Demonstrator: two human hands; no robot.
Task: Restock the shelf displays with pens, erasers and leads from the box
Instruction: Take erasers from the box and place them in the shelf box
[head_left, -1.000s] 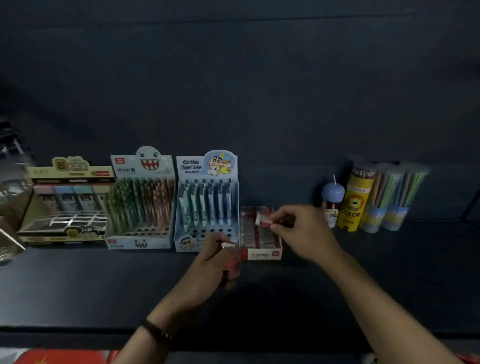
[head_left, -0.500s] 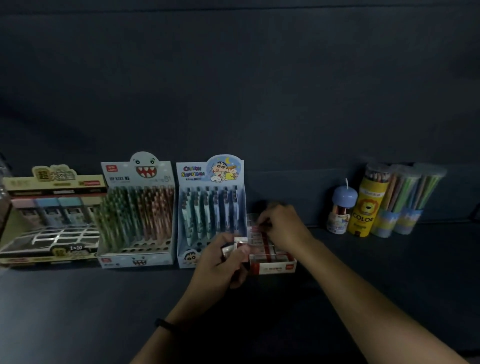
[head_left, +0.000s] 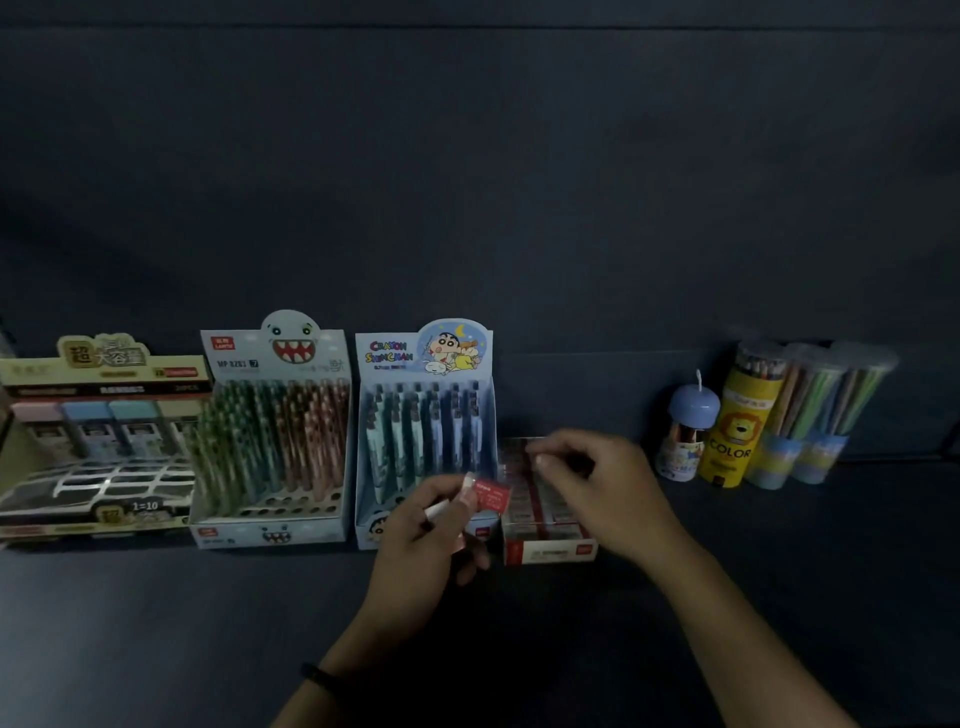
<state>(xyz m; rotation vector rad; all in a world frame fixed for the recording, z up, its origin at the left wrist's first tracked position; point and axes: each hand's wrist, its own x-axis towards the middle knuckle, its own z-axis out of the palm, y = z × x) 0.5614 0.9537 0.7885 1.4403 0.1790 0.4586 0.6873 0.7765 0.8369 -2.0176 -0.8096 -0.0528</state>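
A red and white eraser display box (head_left: 550, 548) sits on the dark shelf, right of the blue cartoon pen display (head_left: 423, 395). My left hand (head_left: 431, 535) grips several small erasers (head_left: 485, 493) in red sleeves, just left of that box. Over the back rows of the box hovers my right hand (head_left: 597, 488), fingers curled with the tips at the erasers there; whether it pinches one is hidden. Left of the cartoon display stands a shark-faced pen display (head_left: 272, 431), and at far left a lead refill display (head_left: 93, 431).
At the right back stand a small blue-capped tube (head_left: 685, 436), a yellow lion colour-pencil tube (head_left: 740, 426) and clear tubes of pencils (head_left: 818, 410). The dark shelf surface (head_left: 208, 623) stretches in front of the displays.
The view has shifted closer to the shelf. My right hand went from holding an eraser above the box down into its back rows. My left hand keeps its erasers beside the box.
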